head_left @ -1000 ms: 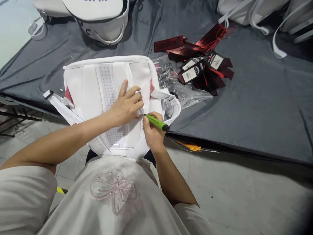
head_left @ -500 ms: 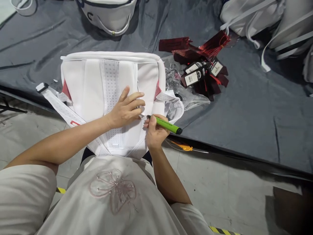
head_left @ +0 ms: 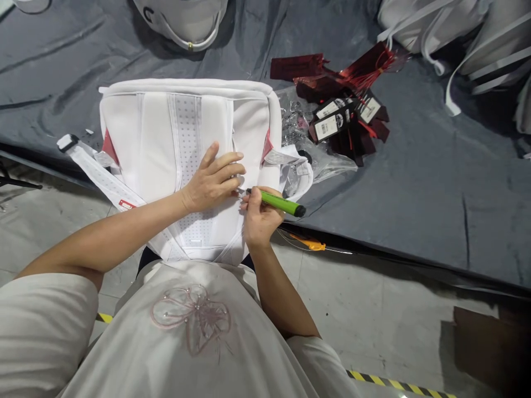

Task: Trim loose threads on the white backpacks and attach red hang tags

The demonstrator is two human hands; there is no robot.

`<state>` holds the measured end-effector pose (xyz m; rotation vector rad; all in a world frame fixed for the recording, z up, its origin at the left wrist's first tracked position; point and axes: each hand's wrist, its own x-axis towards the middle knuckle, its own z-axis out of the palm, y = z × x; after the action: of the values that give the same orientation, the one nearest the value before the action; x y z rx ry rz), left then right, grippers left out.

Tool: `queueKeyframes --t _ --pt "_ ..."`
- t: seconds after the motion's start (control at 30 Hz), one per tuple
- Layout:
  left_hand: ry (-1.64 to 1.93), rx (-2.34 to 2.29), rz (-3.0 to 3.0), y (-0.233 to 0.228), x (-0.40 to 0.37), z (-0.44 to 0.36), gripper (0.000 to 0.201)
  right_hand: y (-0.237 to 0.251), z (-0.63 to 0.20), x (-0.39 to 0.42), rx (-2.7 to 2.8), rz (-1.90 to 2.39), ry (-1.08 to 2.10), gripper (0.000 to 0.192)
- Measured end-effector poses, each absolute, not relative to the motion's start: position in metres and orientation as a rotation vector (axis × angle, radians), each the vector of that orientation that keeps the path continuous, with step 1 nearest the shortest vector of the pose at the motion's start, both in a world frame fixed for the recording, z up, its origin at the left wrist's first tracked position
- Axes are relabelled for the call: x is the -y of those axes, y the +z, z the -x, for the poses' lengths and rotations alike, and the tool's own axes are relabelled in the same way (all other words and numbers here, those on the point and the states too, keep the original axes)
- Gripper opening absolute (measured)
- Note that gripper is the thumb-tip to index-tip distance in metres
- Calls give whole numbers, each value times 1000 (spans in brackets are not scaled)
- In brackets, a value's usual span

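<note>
A white backpack (head_left: 157, 127) lies back-side up at the near edge of a table covered in dark grey cloth (head_left: 415, 166). My left hand (head_left: 213, 179) rests flat on its padded back panel, fingers spread and pressing the fabric. My right hand (head_left: 257, 218) grips a green marker pen (head_left: 277, 203), whose tip touches the backpack just beside my left fingertips. A white strap with a black buckle (head_left: 83, 160) trails off the bag's left side.
A pile of dark red hang tags (head_left: 344, 110) and a clear plastic bag (head_left: 307, 149) lie right of the backpack. More white bags sit at the far left (head_left: 182, 22) and far right (head_left: 456, 27). An orange object (head_left: 309, 243) lies under the table edge.
The view has shifted slightly, so everything sits a little higher and more to the left. The marker has tilted a bit; both hands stay on the same spot of the backpack.
</note>
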<state>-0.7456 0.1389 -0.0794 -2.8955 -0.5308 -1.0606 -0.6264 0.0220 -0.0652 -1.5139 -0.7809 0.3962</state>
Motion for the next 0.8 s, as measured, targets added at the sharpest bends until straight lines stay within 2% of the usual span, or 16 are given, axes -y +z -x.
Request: queueKeyframes --t 0.1,0.37,0.57,0.8 --pt "-1162 443 2767 -78 -139 745 15 -64 626 -22 796 1515 408 38" --pt "-961 586 2962 -83 -141 745 27 -65 624 -23 762 1546 394 39" --pt "-1062 512 2947 -84 -143 745 30 -66 625 -24 735 1542 406 39" --pt "-1012 622 3086 -82 -142 745 30 -65 624 -24 730 1553 435 42"
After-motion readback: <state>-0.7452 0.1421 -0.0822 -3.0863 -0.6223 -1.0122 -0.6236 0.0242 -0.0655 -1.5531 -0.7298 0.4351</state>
